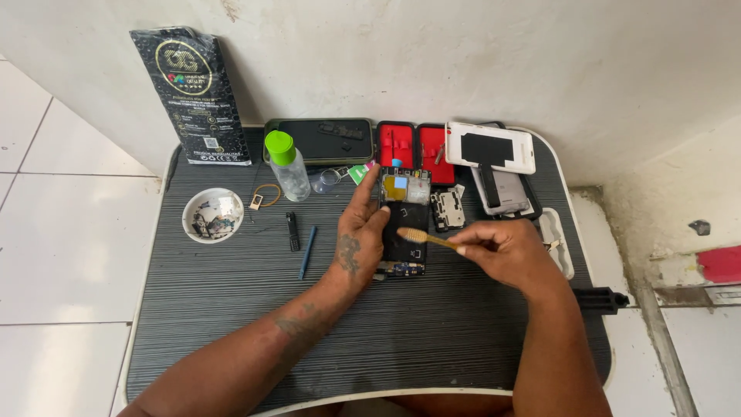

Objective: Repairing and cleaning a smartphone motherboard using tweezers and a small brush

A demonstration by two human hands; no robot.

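Table (231, 324): dark ribbed top with a pale rim, nearest the camera; both forearms cross it.

Left hand (356, 245): lies flat on the left edge of the phone, index finger stretched up along its side, fingers spread and pressing rather than gripping.

Right hand (505, 251): fingers pinched narrow on the handle of a brush.

Phone (405, 224): opened, back off, dark innards and a yellowish patch near the top; lies flat directly under the left fingertips and just left of the right fingers.

Brush (421, 236): pale bristle head rests on the middle of the phone, handle running right into the pinch. Judgement: light strokes with the phone pinned firmly would serve best; the loose part lying just right of the phone could be knocked.

Beyond the fingers:
- Black pouch (191, 93), leaning on the wall, far left.
- Green-edged case (320, 140) and red tool case (417, 145), above the left fingertips.
- White phone shell (491, 147) on a grey unit, above the right hand.
- Bottle (287, 164), green cap, left of the left fingers.
- Dish (212, 215), further left.
- Metal part (448, 210), between the phone and the right fingers.
- Blue pen (308, 252) and black stick (292, 231), left of the left wrist.
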